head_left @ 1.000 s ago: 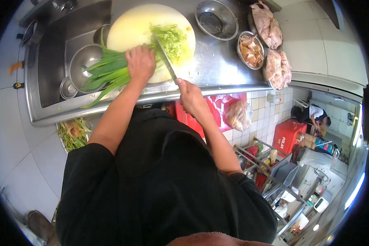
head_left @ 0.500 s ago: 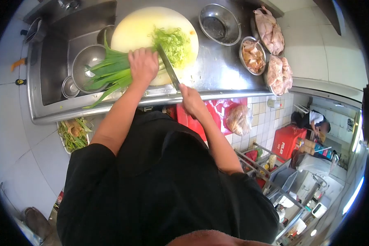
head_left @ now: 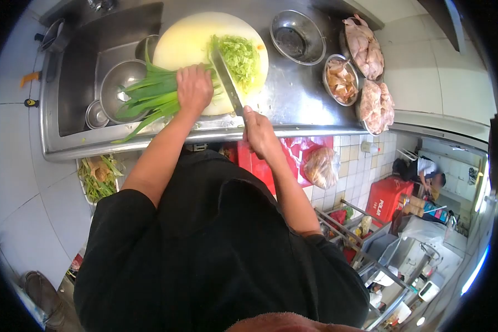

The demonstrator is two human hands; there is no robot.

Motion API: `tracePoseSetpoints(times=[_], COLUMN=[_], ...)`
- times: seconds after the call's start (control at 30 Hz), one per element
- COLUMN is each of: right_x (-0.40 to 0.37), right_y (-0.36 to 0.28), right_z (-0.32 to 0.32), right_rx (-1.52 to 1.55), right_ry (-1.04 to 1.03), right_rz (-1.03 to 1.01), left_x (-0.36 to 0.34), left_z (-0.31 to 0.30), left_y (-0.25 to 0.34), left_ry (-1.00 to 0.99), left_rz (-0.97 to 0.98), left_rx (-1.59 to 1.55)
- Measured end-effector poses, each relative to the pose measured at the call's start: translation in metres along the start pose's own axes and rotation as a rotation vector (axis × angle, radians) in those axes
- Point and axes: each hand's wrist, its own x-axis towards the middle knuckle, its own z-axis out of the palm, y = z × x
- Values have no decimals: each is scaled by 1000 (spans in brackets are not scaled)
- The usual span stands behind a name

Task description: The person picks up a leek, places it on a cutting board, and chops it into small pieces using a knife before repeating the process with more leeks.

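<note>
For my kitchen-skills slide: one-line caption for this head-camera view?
Left hand pins green stalks on a round board while the right hand cuts with a knife.

long green leeks lie across round board, knife beside.

Chopping greens at a steel bench.
Pins a bunch of long green stalks to the round pale cutting board with the left hand; grips a knife in the right hand, blade just beside the left knuckles, chopped greens heaped beyond it. Further right: empty steel bowl, raw chicken.
</note>
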Motion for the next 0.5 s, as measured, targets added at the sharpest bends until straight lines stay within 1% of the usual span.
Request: tracePoseSetpoints(times=[0.07, 0.13, 0.2, 0.27, 0.33, 0.47, 0.5], right_x=[-3, 5, 10, 7, 6, -5, -4], right_y=[1, 16, 21, 21, 20, -5, -4], right_z=[10, 24, 31, 32, 28, 14, 14], right_rx=[-6, -28, -27, -7, 0, 21, 10], right_ry=[-15, 34, 59, 61, 47, 1, 15], right_rz=[5, -46, -77, -68, -53, 57, 33], left_x=[1, 1, 5, 3, -3, -4, -3], left_z=[0, 2, 0, -3, -23, -18, -19], left_y=[1, -1, -7, -8, 1, -5, -5], left_ry=[2, 27, -28, -82, -134, -175, -170], left_rz=[-10, -19, -47, -60, -51, -39, -43], left_rx=[-26, -70, 3, 76, 149, 161, 150])
